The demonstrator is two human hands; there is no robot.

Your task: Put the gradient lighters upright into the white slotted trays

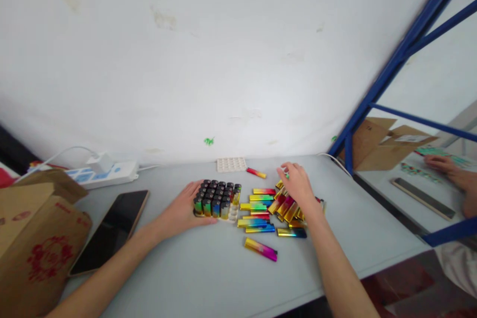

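Observation:
Upright lighters with black tops and shiny coloured bodies (pixel 213 198) stand in rows in a white tray (pixel 233 213), whose right end shows bare slots. My left hand (pixel 182 207) wraps round the tray's left side, fingers behind and thumb along the front. Over the back of a heap of loose metallic lighters (pixel 286 207), my right hand (pixel 296 180) has its fingers bent together, with a small green and yellow lighter end showing at the fingertips. More lighters (pixel 257 222) lie flat between tray and heap. A yellow and purple lighter (pixel 261 249) lies nearest the front.
Another white slotted tray (pixel 231 164) and a red-yellow lighter (pixel 256 173) lie near the wall. At left are a phone (pixel 112 231), a power strip (pixel 122 172) and a paper bag (pixel 48 253). Beyond the blue frame (pixel 387 72) are a cardboard box (pixel 387 144) and another person's hand (pixel 443 164).

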